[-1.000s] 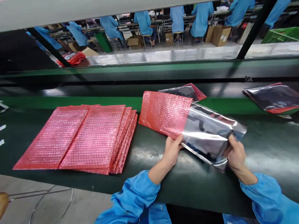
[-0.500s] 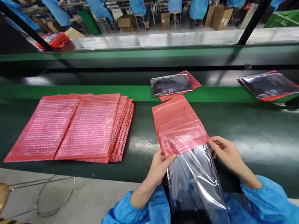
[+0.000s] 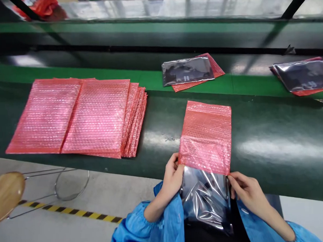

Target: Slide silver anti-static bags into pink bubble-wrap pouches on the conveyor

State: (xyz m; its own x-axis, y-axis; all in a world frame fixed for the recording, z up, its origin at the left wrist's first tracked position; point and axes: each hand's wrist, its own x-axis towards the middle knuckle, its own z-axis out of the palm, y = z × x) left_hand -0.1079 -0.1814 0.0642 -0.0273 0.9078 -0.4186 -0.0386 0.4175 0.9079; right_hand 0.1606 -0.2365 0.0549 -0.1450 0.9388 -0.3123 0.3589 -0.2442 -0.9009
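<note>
A pink bubble-wrap pouch [image 3: 207,135] lies on the dark green conveyor belt [image 3: 273,136], its open end facing me. A shiny silver bag [image 3: 205,198] sticks out of that opening and hangs crumpled over the belt's near edge. My left hand [image 3: 173,176] pinches the pouch's lower left corner. My right hand [image 3: 245,190] pinches the lower right corner where pouch and silver bag meet. Both sleeves are blue.
A fanned stack of pink bubble pouches [image 3: 77,116] lies to the left on the belt. Farther back, a silver bag on a pink pouch [image 3: 188,71] and another such pair [image 3: 305,75] rest on the green strip. A wooden stool [image 3: 7,194] stands at lower left.
The silver bag has slid deeper into the pink pouch, so less of it shows. The pouch turned straighter and shifted right. My view tilted down, hiding the workers behind.
</note>
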